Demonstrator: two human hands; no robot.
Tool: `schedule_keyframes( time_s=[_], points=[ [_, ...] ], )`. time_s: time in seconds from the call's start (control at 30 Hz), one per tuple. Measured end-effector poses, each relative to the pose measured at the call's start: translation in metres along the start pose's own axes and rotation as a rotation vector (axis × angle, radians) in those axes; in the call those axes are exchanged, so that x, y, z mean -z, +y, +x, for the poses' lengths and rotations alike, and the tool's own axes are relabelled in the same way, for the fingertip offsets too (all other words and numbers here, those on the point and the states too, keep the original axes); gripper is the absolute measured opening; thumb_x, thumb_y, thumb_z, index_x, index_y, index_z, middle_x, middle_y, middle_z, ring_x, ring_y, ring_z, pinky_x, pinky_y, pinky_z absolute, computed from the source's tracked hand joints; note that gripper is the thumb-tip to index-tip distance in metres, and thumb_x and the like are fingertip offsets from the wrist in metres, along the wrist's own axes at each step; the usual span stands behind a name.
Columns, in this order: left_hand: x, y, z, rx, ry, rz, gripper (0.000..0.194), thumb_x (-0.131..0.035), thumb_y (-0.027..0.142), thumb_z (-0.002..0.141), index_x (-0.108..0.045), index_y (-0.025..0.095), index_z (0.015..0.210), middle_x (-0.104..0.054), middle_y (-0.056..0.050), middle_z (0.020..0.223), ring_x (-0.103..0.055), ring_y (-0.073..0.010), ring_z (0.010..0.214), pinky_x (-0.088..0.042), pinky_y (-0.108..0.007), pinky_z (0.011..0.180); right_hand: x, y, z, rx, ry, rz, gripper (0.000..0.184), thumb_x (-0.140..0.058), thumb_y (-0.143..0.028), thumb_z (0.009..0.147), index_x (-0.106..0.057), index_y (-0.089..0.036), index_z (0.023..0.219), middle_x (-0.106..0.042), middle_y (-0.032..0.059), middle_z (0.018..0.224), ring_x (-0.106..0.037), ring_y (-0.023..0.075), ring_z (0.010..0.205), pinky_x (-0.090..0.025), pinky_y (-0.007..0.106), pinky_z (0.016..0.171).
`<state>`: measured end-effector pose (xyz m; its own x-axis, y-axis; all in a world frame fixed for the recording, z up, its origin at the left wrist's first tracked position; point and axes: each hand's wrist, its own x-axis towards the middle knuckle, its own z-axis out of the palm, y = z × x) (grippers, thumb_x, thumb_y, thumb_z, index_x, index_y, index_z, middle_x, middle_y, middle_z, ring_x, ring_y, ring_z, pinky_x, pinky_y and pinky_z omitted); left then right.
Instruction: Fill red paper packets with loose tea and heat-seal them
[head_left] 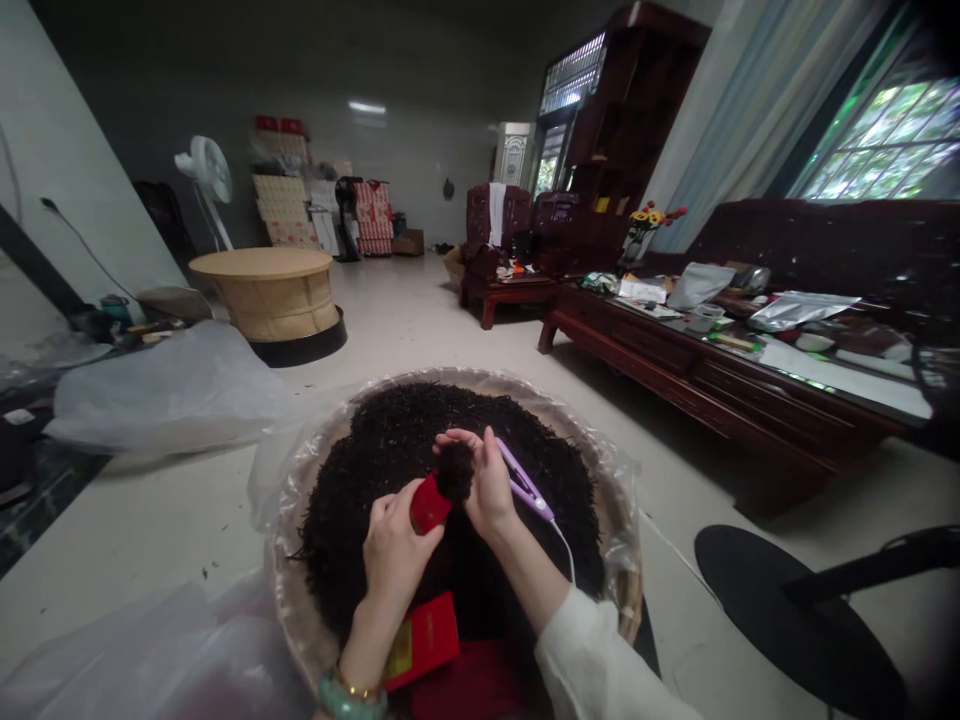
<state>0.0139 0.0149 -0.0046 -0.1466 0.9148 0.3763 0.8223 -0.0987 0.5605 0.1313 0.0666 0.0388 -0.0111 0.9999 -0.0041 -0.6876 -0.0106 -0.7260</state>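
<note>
Across the pale tiled floor (420,310) of this long room, you have a dark carved-wood coffee table (675,375) off to your right, strewn with silver foil pouches (799,310), and a round pale wooden drum table (262,295) to your left. Straight ahead of you sits a wide round woven bamboo tray (289,590), lined with clear plastic and heaped with dark, twisted dried tea leaves (442,430). Above the heap, your left hand (397,560), with a pale green bangle (352,697) at the wrist, is narrowed around a small glossy red packet (429,508). Your right hand (487,480), below a white sleeve (600,670), is cupped narrowly over a dark clump of tea (455,472) sitting at the packet's mouth. A slim purple heated clamp tool (525,480) with a white cord (570,555) lies along that hand's outer edge; you cannot tell whether the hand grips it. A flat red card box (424,640) rests on the tray's near side. The step in hand looks like filling the packet, and this moment calls for a steady hold on its mouth while the clump goes in.
</note>
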Motion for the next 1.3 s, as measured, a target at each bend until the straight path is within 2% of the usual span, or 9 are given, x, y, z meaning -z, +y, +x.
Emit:
schedule_keyframes(
  time_s=[0.27,0.47,0.57,0.7,0.8,0.93,1.13,1.2,1.3],
  points=[
    [-0.001,-0.003,0.001,0.012,0.038,-0.022,0.049,-0.07,0.023,0.067,-0.06,0.024,0.114,-0.067,-0.005,0.094,-0.061,-0.0245,0.095,-0.053,-0.034,0.077,0.0,-0.002,-0.002,0.071,-0.131,-0.215,0.059,-0.045,-0.071,0.078,-0.073,-0.02,0.085,-0.072,0.0069,0.094,-0.06,0.0249,0.1,-0.036,0.041,0.1],
    [-0.001,-0.008,0.003,0.008,0.101,-0.087,0.044,-0.068,0.03,0.07,-0.061,0.024,0.113,-0.066,-0.006,0.097,-0.061,-0.0246,0.094,-0.052,-0.036,0.08,0.012,-0.004,0.002,0.059,-0.044,-0.258,0.056,-0.043,-0.07,0.078,-0.071,-0.023,0.09,-0.07,0.0069,0.103,-0.057,0.0263,0.108,-0.038,0.042,0.097],
    [0.001,-0.013,0.005,0.0,0.148,-0.11,0.041,-0.067,0.033,0.072,-0.062,0.022,0.111,-0.065,-0.008,0.097,-0.061,-0.0244,0.093,-0.051,-0.037,0.083,0.028,-0.01,0.004,0.101,-0.019,-0.545,0.043,-0.048,-0.059,0.081,-0.07,-0.024,0.091,-0.068,0.0055,0.107,-0.056,0.0251,0.109,-0.038,0.041,0.097],
    [0.005,-0.021,0.009,-0.001,0.161,-0.097,0.043,-0.067,0.035,0.071,-0.062,0.021,0.112,-0.063,-0.008,0.094,-0.06,-0.0246,0.09,-0.051,-0.037,0.082,0.054,-0.019,-0.002,0.188,-0.187,-1.035,0.024,-0.052,-0.037,0.083,-0.069,-0.023,0.091,-0.068,0.0046,0.101,-0.059,0.0211,0.1,-0.04,0.037,0.095],
    [0.007,-0.027,0.01,-0.001,0.15,-0.084,0.046,-0.068,0.035,0.07,-0.062,0.02,0.113,-0.061,-0.008,0.09,-0.059,-0.025,0.089,-0.051,-0.038,0.082,0.072,-0.025,-0.018,0.222,-0.301,-1.273,0.023,-0.054,-0.026,0.083,-0.068,-0.022,0.101,-0.066,0.007,0.106,-0.058,0.0214,0.104,-0.04,0.039,0.097],
    [0.007,-0.031,0.01,-0.028,0.113,-0.073,0.047,-0.068,0.033,0.07,-0.061,0.02,0.114,-0.062,-0.008,0.089,-0.057,-0.0252,0.09,-0.051,-0.038,0.082,0.098,-0.031,-0.048,0.225,-0.309,-1.491,0.05,-0.071,-0.025,0.071,-0.06,-0.025,0.12,-0.058,0.0087,0.119,-0.053,0.0263,0.112,-0.04,0.043,0.1],
    [0.006,-0.03,0.009,-0.071,0.098,-0.067,0.047,-0.069,0.03,0.07,-0.061,0.02,0.115,-0.065,-0.007,0.092,-0.056,-0.0256,0.092,-0.05,-0.038,0.084,0.12,-0.001,-0.094,0.181,-0.082,-1.747,0.116,-0.087,-0.031,0.044,-0.028,-0.03,0.145,-0.037,0.0176,0.139,-0.045,0.0413,0.118,-0.047,0.053,0.088],
    [0.005,-0.029,0.008,-0.077,0.091,-0.065,0.047,-0.069,0.029,0.07,-0.061,0.02,0.115,-0.066,-0.007,0.092,-0.056,-0.0254,0.092,-0.05,-0.037,0.084,0.116,0.016,-0.102,0.202,-0.03,-1.764,0.121,-0.088,-0.027,0.042,-0.026,-0.03,0.146,-0.031,0.0184,0.144,-0.042,0.0439,0.12,-0.047,0.055,0.087],
    [0.004,-0.028,0.006,-0.085,0.08,-0.07,0.047,-0.07,0.029,0.07,-0.061,0.02,0.116,-0.066,-0.007,0.092,-0.056,-0.0253,0.092,-0.05,-0.037,0.084,0.108,0.033,-0.103,0.278,0.038,-1.682,0.109,-0.082,-0.017,0.052,-0.026,-0.031,0.144,-0.029,0.0158,0.144,-0.039,0.0401,0.124,-0.047,0.053,0.092]
  ],
)
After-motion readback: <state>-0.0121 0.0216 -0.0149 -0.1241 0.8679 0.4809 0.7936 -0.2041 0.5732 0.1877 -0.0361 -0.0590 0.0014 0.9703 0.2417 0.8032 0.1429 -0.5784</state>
